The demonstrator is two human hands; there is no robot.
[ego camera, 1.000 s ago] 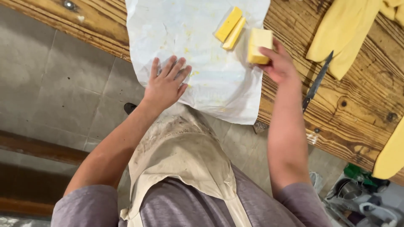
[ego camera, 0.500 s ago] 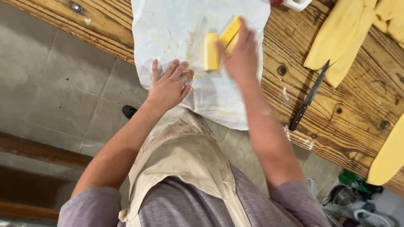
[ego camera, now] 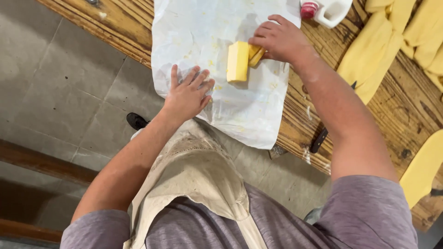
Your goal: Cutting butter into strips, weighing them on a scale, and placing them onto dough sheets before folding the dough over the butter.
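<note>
A sheet of white paper (ego camera: 203, 27) with yellow smears lies on a wooden table (ego camera: 406, 115) and hangs over its near edge. My left hand (ego camera: 188, 94) lies flat on the paper, fingers spread. A yellow block (ego camera: 237, 61) stands on the paper just beyond it, with thinner yellow slabs (ego camera: 255, 54) leaning against its right side. My right hand (ego camera: 281, 40) rests curled on those slabs, fingers touching them.
Yellow cloths (ego camera: 392, 41) lie on the table at the right, another yellow piece (ego camera: 422, 168) at the near right edge. A white jug with a red cap (ego camera: 325, 9) stands at the top. A dark-handled knife (ego camera: 323, 133) lies beside my right forearm. Grey tiled floor (ego camera: 60, 83) lies left.
My right hand carried the yellow block from the paper's right edge to the middle and set it down by the slabs. My left hand stayed flat on the paper.
</note>
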